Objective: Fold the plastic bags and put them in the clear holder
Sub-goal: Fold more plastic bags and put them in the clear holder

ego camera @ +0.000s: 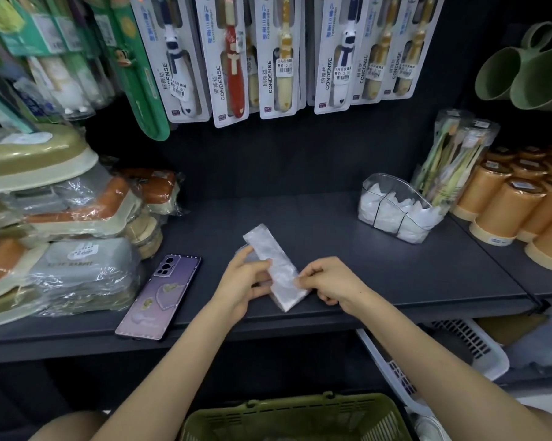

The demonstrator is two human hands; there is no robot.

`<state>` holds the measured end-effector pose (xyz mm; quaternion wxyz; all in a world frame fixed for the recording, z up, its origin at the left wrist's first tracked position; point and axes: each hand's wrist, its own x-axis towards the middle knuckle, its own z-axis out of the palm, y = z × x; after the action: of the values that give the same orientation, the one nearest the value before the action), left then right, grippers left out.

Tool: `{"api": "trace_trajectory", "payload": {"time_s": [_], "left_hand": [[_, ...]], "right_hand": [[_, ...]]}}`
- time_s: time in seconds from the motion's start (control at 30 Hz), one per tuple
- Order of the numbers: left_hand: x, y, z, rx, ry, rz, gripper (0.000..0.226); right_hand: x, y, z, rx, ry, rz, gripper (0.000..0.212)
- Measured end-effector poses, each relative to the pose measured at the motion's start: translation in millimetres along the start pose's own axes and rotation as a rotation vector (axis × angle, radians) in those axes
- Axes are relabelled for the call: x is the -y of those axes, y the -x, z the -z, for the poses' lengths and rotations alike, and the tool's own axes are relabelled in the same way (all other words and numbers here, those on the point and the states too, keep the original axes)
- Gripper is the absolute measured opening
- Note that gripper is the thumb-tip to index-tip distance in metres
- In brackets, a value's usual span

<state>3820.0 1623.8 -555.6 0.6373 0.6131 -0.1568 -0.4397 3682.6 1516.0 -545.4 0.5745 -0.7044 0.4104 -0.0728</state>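
Left hand (246, 280), right hand (328, 281) pinch the bag (276, 262) — phone (160, 294) beside (clear holder (395, 211) apart).

The single head camera looks forward and down at the dark shelf (332, 224) from close in front, with the left hand (243, 281) and right hand (328, 283) over it mid-frame.
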Motion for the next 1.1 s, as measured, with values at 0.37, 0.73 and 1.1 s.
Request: {"api": "trace_trajectory", "payload": {"time_s": [0.37,0.73,1.1], "left_hand": [[1,-32,37,-0.319,-1.089,-0.723,0.038],[29,-15,18,0.086,-1.541,-0.618,0.099],[43,-2,-24,-0.146,-1.586,-0.464,0.054]], "right_hand": [[18,-13,-6,-0.001,0.251,-0.015,0.008],[17,-13,6,-0.074,0.292,0.037,0.007],[-43,-13,-20,-0.440,0.973,0.502,0.056]]}}
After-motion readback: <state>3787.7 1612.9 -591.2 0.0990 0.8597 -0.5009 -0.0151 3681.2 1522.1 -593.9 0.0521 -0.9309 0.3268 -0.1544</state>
